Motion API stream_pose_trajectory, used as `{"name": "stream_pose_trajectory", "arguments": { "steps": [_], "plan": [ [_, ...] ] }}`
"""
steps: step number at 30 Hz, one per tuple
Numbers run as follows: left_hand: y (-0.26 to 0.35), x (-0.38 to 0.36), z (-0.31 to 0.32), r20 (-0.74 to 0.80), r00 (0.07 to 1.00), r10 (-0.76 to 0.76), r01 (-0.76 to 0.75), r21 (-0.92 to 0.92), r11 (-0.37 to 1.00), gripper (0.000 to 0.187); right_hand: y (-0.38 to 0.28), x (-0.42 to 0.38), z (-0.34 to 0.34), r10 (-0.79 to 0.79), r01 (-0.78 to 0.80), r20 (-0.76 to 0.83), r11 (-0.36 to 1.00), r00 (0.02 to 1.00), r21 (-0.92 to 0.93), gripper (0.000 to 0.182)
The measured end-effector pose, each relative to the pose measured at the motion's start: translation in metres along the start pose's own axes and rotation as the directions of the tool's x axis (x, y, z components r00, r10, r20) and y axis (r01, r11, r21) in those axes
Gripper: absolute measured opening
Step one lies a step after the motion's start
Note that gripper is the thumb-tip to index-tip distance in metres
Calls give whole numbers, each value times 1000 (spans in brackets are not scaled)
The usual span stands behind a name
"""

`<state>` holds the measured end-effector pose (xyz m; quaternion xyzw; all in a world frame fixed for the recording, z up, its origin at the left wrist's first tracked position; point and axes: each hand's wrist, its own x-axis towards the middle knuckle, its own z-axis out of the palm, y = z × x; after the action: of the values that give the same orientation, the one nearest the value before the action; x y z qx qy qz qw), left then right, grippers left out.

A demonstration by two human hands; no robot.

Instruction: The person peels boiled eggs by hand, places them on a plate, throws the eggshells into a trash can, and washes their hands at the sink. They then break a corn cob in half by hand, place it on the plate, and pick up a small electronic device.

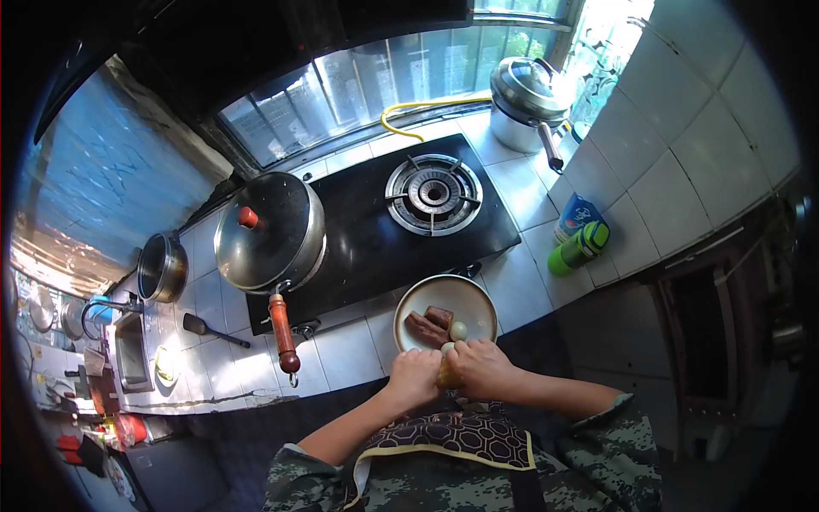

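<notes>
My left hand [415, 376] and my right hand [483, 367] meet over the near rim of a round plate [486, 307]. The fingers of both are closed around a small yellowish piece [445, 375], mostly hidden between them; its kind cannot be made out. A pale round tip [447, 347] shows just above the fingers. Two brown chunks of meat [425, 328] lie on the plate, one against the other. Beside them, close to my right hand, sits a small pale-green round ball [459, 330].
A lidded pan [277, 230] covers the left burner, its wooden handle [282, 337] jutting toward me. The right burner [433, 194] is bare. A pressure cooker [520, 111], green bottle [576, 252], spatula [213, 330], pot [162, 269] and sink [132, 350] line the counter.
</notes>
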<state>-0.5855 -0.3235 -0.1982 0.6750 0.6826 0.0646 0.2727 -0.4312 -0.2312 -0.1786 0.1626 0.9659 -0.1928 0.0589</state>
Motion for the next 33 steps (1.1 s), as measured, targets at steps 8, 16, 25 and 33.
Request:
{"name": "stream_pose_trajectory", "arguments": {
  "steps": [8, 16, 25, 33],
  "plan": [
    [2, -16, 15, 70, 993, 96, -91, -69, 993, 27, -19, -16, 19, 47, -44, 118, 999, 992, -25, 39],
    [-14, -29, 46, 48, 979, 196, -186, -164, 969, 25, -5, -28, 56, -113, 100, 52, 974, 992, 205, 38],
    [-19, -27, 55, -6, 938, 347, -335, -280, 900, 31, 8, -34, 78, -241, 259, -94, 909, 966, 327, 37],
    [-23, -17, 46, 56, 922, 383, -335, -379, 863, 39, 23, -25, 72, -250, 212, 19, 859, 968, 467, 45]
  ]
}}
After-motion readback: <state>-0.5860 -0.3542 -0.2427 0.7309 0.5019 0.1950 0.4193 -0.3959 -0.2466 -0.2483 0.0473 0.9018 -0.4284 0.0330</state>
